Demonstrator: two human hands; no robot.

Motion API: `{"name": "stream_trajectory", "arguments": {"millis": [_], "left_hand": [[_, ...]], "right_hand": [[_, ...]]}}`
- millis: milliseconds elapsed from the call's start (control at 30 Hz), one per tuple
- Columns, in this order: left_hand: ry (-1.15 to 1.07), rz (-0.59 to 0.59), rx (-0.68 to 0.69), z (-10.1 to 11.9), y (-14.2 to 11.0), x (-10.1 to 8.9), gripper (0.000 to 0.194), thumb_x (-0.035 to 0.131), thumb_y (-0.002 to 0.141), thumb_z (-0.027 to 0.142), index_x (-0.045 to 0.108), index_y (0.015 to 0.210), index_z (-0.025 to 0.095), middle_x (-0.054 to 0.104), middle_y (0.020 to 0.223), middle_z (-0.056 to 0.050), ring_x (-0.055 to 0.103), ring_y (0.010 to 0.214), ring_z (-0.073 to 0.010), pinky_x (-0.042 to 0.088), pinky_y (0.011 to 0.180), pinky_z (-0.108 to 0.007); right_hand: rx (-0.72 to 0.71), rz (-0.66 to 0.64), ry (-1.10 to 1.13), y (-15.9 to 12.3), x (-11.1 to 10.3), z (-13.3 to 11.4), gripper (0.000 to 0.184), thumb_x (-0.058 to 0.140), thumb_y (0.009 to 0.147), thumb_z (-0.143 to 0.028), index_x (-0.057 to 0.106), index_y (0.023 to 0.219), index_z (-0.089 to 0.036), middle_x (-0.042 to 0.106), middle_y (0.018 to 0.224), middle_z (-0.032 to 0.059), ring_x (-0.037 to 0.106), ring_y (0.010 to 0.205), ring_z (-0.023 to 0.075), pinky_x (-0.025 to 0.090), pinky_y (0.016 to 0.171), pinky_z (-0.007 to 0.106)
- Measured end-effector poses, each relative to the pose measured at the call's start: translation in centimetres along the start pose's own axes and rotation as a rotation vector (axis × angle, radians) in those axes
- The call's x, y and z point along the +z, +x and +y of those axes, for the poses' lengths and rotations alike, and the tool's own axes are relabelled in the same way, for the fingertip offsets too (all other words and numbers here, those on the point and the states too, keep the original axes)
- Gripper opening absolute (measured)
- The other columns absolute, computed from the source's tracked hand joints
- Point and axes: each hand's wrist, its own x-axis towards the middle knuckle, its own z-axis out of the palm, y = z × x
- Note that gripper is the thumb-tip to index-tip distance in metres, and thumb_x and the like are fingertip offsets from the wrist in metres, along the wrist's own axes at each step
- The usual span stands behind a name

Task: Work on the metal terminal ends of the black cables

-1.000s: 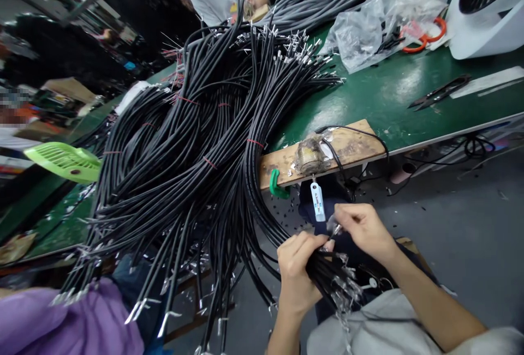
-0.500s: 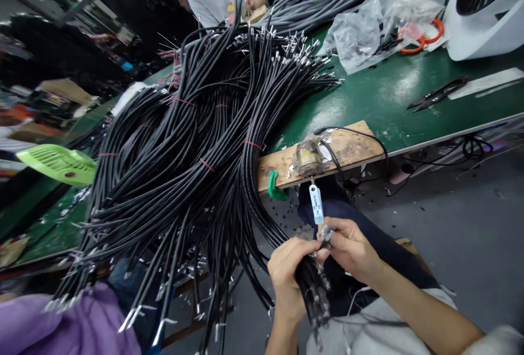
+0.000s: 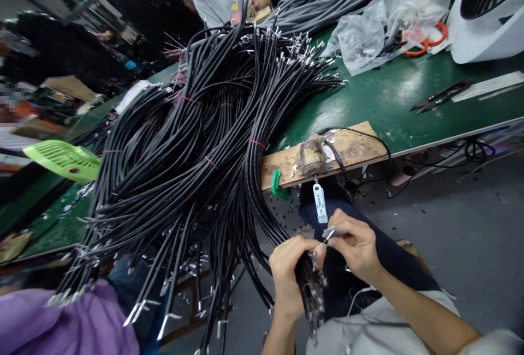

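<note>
While the left hand point(image 3: 290, 268) closes around a bunch of black cables point(image 3: 274, 210) just short of their stripped, silvery ends, the right hand point(image 3: 357, 246) pinches a cable tip point(image 3: 329, 235) between thumb and fingers, right beside the left thumb. The bunch droops from the left fist over the wearer's lap, near the grey shirt point(image 3: 385, 325). To the left, a person's purple sleeve point(image 3: 77, 319) sits close to more hanging cable ends.

Just beyond the hands, a pale blue tag point(image 3: 320, 205) hangs from a small metal piece at the front of a rough, yellowish lump point(image 3: 311, 160). That lump rests on a stained wooden board point(image 3: 362, 145), with a green clamp point(image 3: 279, 185) at the board's near edge. Left of the board, the black cables lie in a large looped heap, bound in places by thin red ties point(image 3: 212, 162); a lime-green plastic object point(image 3: 63, 160) is at its far left side.

Farther over the green table point(image 3: 393, 109), dark snips point(image 3: 442, 96) lie beside a white strip point(image 3: 491, 85). Behind them are a crumpled clear bag point(image 3: 360, 38), orange-handled scissors point(image 3: 426, 45), a white rounded appliance point(image 3: 487, 28) and a bundle of grey cables point(image 3: 323, 3). At the back, a co-worker point(image 3: 223, 0) in a grey top faces the table.
</note>
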Motion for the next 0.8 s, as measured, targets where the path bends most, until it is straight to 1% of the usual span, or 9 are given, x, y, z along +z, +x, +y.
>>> {"name": "stream_trajectory", "arguments": {"millis": [100,200,267,333,400,500,600,700,800], "left_hand": [[-0.003,0.063,-0.005,0.0,-0.2,0.4,0.018,0.06,0.083,0.015,0.06,0.065,0.016,0.054,0.054,0.003,0.051,0.048,-0.0086,0.036,0.051,-0.021],[0.001,0.026,0.022,-0.4,-0.2,0.6,0.015,0.061,0.083,0.016,0.061,0.067,0.016,0.056,0.055,0.003,0.051,0.048,-0.0089,0.037,0.051,-0.022],[0.015,-0.018,0.039,-0.6,-0.3,0.6,0.013,0.062,0.082,0.014,0.061,0.069,0.016,0.057,0.056,0.003,0.052,0.049,-0.0088,0.037,0.052,-0.022],[0.031,-0.042,0.047,-0.7,-0.3,0.6,0.012,0.062,0.082,0.013,0.061,0.07,0.016,0.058,0.057,0.003,0.052,0.049,-0.0087,0.038,0.052,-0.021],[0.039,-0.024,0.037,-0.7,-0.3,0.7,0.013,0.062,0.082,0.012,0.061,0.07,0.016,0.058,0.056,0.003,0.052,0.048,-0.0086,0.038,0.052,-0.021],[0.029,0.04,0.002,-0.4,-0.3,0.9,0.014,0.062,0.082,0.014,0.061,0.068,0.016,0.058,0.056,0.003,0.053,0.048,-0.0088,0.039,0.053,-0.022],[0.002,0.06,-0.019,-0.3,-0.3,1.1,0.013,0.062,0.082,0.015,0.064,0.07,0.017,0.059,0.057,0.003,0.054,0.049,-0.0095,0.039,0.053,-0.022],[-0.031,0.051,-0.023,-0.3,-0.2,1.1,0.009,0.062,0.082,0.014,0.068,0.077,0.017,0.063,0.059,0.002,0.057,0.05,-0.0099,0.04,0.054,-0.022],[-0.015,0.003,-0.014,-0.4,0.0,0.8,0.01,0.06,0.084,0.015,0.066,0.076,0.016,0.061,0.058,0.001,0.054,0.049,-0.0096,0.038,0.053,-0.022]], "right_hand": [[-0.009,-0.052,-0.093,0.0,-0.5,-0.5,0.008,0.062,0.082,-0.009,0.066,0.083,-0.015,0.063,0.072,0.0058,0.055,0.068,0.0172,0.045,0.064,0.034],[0.022,-0.142,-0.17,0.5,-1.2,-1.0,0.006,0.062,0.081,-0.011,0.064,0.076,-0.014,0.061,0.068,0.0044,0.053,0.064,0.0158,0.044,0.064,0.034],[0.035,-0.128,-0.255,0.8,-1.3,-1.1,0.013,0.061,0.081,-0.009,0.061,0.069,-0.015,0.057,0.063,0.0026,0.05,0.059,0.0141,0.042,0.062,0.032],[-0.002,-0.077,-0.346,0.7,-1.2,-1.0,0.018,0.058,0.081,-0.005,0.059,0.066,-0.015,0.056,0.061,0.0022,0.048,0.058,0.0131,0.041,0.06,0.031],[-0.098,-0.05,-0.406,0.5,-1.1,-0.9,0.016,0.058,0.079,-0.002,0.06,0.068,-0.014,0.058,0.062,0.0032,0.049,0.059,0.0134,0.041,0.061,0.032],[-0.172,-0.086,-0.399,0.2,-1.3,-0.5,0.013,0.059,0.077,-0.002,0.062,0.073,-0.014,0.063,0.067,0.0048,0.051,0.061,0.0141,0.043,0.064,0.032],[0.005,-0.121,-0.315,0.3,-2.0,-0.2,0.015,0.058,0.083,-0.007,0.062,0.07,-0.015,0.062,0.066,0.0036,0.053,0.061,0.0138,0.044,0.063,0.03],[0.203,-0.164,-0.217,0.8,-2.4,-0.5,0.018,0.05,0.092,-0.018,0.064,0.081,-0.016,0.062,0.073,0.0046,0.056,0.067,0.0149,0.045,0.065,0.029],[0.181,-0.276,-0.191,1.2,-2.2,-1.1,0.017,0.05,0.093,-0.024,0.064,0.087,-0.015,0.062,0.079,0.0068,0.054,0.073,0.0167,0.045,0.068,0.03]]}}
